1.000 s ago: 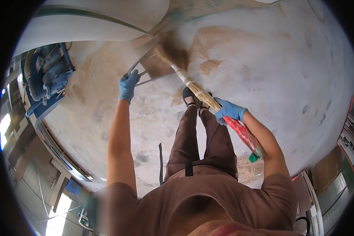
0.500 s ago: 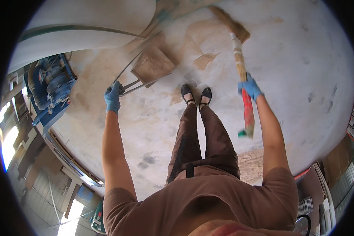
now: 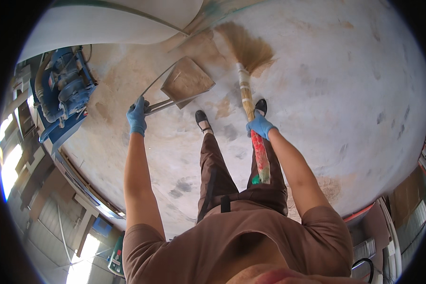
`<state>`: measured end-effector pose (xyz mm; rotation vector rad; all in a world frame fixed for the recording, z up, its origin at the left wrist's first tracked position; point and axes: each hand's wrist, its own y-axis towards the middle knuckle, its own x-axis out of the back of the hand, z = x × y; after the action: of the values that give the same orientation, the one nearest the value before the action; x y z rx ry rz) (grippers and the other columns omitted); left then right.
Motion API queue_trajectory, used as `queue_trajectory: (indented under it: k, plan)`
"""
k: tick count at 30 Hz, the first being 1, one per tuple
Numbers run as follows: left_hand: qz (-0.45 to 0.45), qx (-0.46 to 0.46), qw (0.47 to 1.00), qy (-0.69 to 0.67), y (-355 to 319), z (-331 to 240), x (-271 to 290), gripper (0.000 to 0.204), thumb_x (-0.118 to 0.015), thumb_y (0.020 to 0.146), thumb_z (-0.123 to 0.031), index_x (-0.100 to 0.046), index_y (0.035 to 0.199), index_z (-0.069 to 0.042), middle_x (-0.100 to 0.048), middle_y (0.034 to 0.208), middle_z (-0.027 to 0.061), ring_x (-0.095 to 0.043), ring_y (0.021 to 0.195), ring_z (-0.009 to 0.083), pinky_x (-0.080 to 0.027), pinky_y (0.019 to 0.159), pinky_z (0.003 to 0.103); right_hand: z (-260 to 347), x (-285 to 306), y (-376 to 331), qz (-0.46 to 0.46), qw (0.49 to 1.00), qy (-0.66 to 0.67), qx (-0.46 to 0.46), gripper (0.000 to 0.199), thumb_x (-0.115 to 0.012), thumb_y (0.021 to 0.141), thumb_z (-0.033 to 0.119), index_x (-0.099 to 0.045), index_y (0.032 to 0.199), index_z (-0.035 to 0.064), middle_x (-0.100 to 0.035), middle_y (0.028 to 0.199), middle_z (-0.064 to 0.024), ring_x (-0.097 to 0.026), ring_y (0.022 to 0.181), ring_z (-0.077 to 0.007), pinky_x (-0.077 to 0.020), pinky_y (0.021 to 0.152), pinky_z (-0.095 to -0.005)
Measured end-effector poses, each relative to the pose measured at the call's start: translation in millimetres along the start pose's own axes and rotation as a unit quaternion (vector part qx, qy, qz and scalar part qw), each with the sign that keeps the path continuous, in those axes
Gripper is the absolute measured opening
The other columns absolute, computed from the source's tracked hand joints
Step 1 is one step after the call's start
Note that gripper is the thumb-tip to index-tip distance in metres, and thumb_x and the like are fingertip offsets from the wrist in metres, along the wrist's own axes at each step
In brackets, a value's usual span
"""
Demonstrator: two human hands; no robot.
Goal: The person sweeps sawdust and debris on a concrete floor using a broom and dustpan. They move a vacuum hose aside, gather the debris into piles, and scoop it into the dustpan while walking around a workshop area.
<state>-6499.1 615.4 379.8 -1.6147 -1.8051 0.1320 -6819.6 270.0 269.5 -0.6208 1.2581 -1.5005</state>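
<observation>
My left hand (image 3: 137, 114), in a blue glove, is closed round the handle of a metal dustpan (image 3: 187, 79). The dustpan's dusty pan lies at floor level, ahead of my feet. In my right hand (image 3: 260, 127), also gloved in blue, I grip a long-handled broom (image 3: 247, 92). Its lower handle is wrapped in red with a green end, and that end hangs over my right leg. The broom's fanned straw bristles are on the floor beyond and to the right of the dustpan, apart from it.
The pale floor (image 3: 326, 113) carries brown dust patches and dark scuffs. A blue motor-driven machine (image 3: 71, 94) stands at the left. A large white curved surface (image 3: 118, 28) rises at the far left. Boards and shelving line the edges on both sides.
My right hand has swung the broom leftward, closer to the dustpan, and its bristles now fan out. My feet have stepped apart. The dustpan stays in my left hand, slightly shifted.
</observation>
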Motion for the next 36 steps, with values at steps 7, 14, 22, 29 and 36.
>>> queue_trajectory:
  k: [7,14,22,29,36]
  plan:
    - [0.044,-0.001,0.998,-0.041,35.2,13.3,54.8,0.021,-0.072,0.088,-0.020,-0.069,0.089,0.000,-0.067,0.077,0.0081,-0.064,0.066,0.0160,-0.055,0.063,0.031,-26.1,-92.2,-128.5,-0.084,0.993,0.082,0.025,0.093,-0.059,0.072,-0.003,-0.015,0.153,0.0087,-0.058,0.064,-0.0124,-0.057,0.047,-0.0224,-0.0480,0.044,-0.0354]
    - [0.084,-0.013,0.995,-0.054,69.9,17.0,98.6,0.021,-0.071,0.088,-0.020,-0.068,0.083,0.000,-0.066,0.074,0.0070,-0.061,0.063,0.0146,-0.052,0.062,0.029,-44.3,-127.9,-113.7,-0.199,0.959,0.191,0.070,0.076,-0.059,0.070,-0.002,-0.027,0.139,0.0054,-0.055,0.063,-0.0097,-0.055,0.046,-0.0210,-0.0468,0.042,-0.0346]
    - [0.083,-0.022,0.996,-0.038,120.4,20.6,124.1,0.024,-0.073,0.087,-0.023,-0.069,0.091,0.000,-0.067,0.077,0.0082,-0.063,0.066,0.0153,-0.053,0.064,0.029,-10.2,-205.0,47.0,-0.025,0.926,0.372,0.056,0.013,-0.065,0.079,0.011,-0.055,0.087,0.0080,-0.058,0.067,-0.0059,-0.057,0.053,-0.0173,-0.0490,0.048,-0.0322]
    - [0.069,-0.008,0.997,-0.045,141.5,11.4,116.6,0.033,-0.073,0.088,-0.026,-0.068,0.105,0.002,-0.071,0.086,0.0121,-0.062,0.066,0.0156,-0.056,0.065,0.031,63.6,-316.4,48.2,0.169,0.887,0.429,0.018,0.014,-0.063,0.084,0.011,-0.056,0.093,0.0029,-0.062,0.073,-0.0116,-0.059,0.052,-0.0194,-0.0504,0.045,-0.0312]
    - [0.050,-0.008,0.998,-0.029,149.9,9.4,118.3,0.036,-0.073,0.088,-0.028,-0.068,0.107,0.003,-0.071,0.086,0.0129,-0.062,0.066,0.0154,-0.054,0.061,0.031,103.9,-283.4,-56.1,0.089,0.928,0.353,0.077,0.030,-0.062,0.084,0.009,-0.053,0.113,0.0062,-0.061,0.077,-0.0128,-0.059,0.053,-0.0179,-0.0482,0.044,-0.0299]
